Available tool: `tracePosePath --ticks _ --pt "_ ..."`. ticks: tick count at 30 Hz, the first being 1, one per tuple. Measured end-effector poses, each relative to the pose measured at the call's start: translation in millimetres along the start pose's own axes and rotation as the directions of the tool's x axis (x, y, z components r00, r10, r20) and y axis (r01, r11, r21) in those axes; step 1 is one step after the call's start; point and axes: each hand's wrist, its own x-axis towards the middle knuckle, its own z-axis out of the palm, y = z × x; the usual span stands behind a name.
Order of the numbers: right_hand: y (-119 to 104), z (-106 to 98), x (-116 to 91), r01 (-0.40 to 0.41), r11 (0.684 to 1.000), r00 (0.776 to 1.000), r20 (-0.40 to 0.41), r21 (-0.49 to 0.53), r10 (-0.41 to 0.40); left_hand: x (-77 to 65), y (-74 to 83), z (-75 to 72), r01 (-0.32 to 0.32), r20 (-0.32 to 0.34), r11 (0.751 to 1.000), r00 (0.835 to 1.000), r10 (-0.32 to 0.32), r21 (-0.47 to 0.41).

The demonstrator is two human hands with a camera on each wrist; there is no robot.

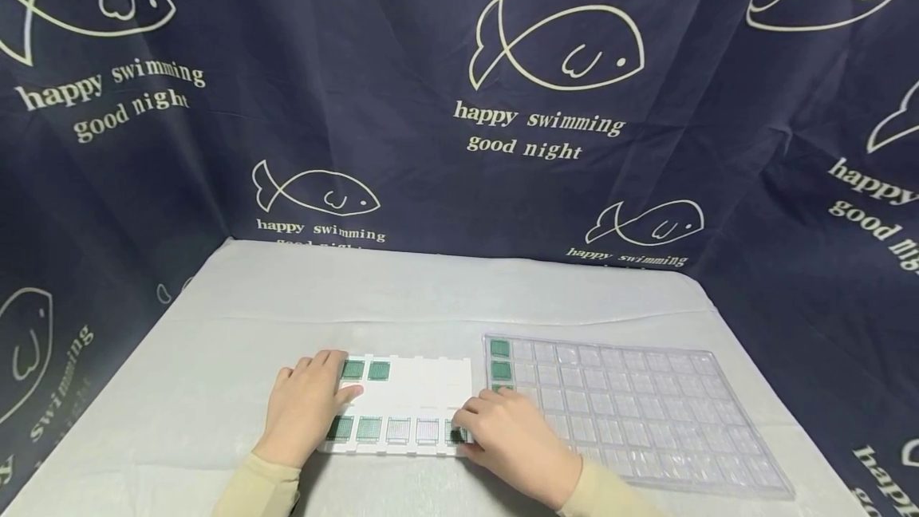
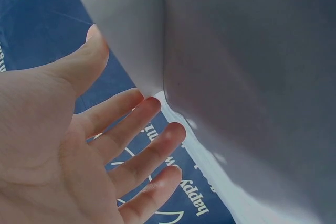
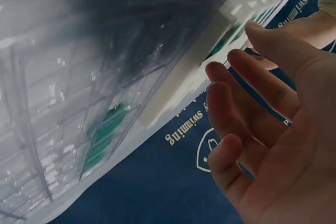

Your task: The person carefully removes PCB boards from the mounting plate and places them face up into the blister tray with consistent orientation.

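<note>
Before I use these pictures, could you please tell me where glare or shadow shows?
Head view: bright overall, with pale reflections on the clear tray; left wrist view: a broad grey surface beside the left hand lies in shade; right wrist view: white glare specks dot the tray, and the right hand looks dim.

A white slotted holder (image 1: 420,391) is laid flat on the table (image 1: 459,286), its left end touched by the left hand (image 1: 303,405). Five square green pieces (image 1: 369,428) are seated along its near row; the rightmost is pinched by the right hand (image 1: 520,441). Two more are seated at the left of the far row. A clear compartment tray (image 1: 632,401) is positioned just beside, at right, with three green pieces visible in its leftmost column, the third partly covered.
</note>
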Motion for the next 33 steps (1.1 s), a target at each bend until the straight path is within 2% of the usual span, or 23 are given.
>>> tracePosePath --ticks 13,33 --pt "-7 7 -1 -0.072 0.997 0.997 0.022 -0.005 0.073 -1.8 -1.0 1.4 -0.003 -0.014 1.000 1.000 0.003 -0.001" --pt "-11 12 2 -0.091 0.996 0.995 -0.036 -0.017 0.091 -0.1 0.3 -0.5 -0.008 -0.007 1.000 1.000 0.008 -0.003"
